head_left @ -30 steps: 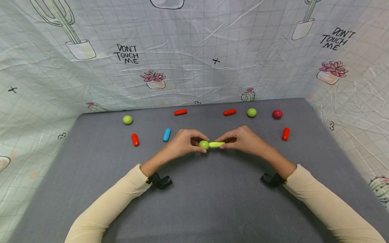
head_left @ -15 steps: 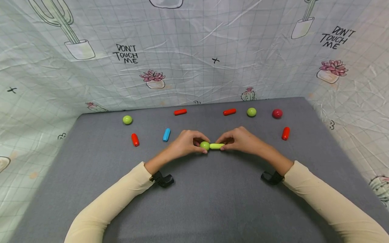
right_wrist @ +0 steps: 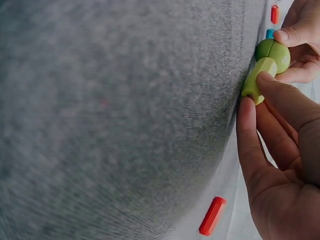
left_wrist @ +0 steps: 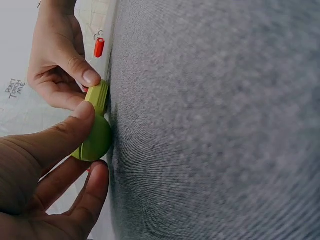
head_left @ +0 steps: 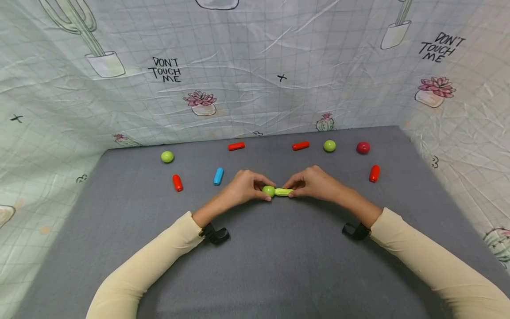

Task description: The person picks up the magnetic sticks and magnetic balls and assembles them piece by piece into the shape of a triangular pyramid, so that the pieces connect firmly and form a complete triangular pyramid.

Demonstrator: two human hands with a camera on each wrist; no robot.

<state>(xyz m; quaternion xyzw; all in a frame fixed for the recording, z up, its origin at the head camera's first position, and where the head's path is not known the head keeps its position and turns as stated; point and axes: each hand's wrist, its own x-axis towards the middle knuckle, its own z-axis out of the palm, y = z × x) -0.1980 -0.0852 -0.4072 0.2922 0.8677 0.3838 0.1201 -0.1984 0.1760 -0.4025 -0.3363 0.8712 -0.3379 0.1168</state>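
Note:
My left hand (head_left: 241,189) pinches a glossy green ball (head_left: 268,191) between thumb and fingers. A seam runs around the ball (right_wrist: 273,54) in the right wrist view. With thumb and fingertips, my right hand (head_left: 314,182) grips a short yellow-green faceted stick (head_left: 282,192). The stick lies end to end with the ball, meeting it at its left end. In the left wrist view, the stick (left_wrist: 97,97) and ball sit right at the grey surface. A small hole shows in the stick's free end in the right wrist view.
Beyond my hands lie several red sticks (head_left: 177,182), a blue stick (head_left: 218,176), two more green balls (head_left: 167,156) and a dark red ball (head_left: 363,147). The grey table (head_left: 247,266) ends at a printed cloth backdrop (head_left: 247,57).
The stick has turned about its long axis, showing a smooth face half a second ago and ridges now. Both hands keep their hold and have shifted only slightly.

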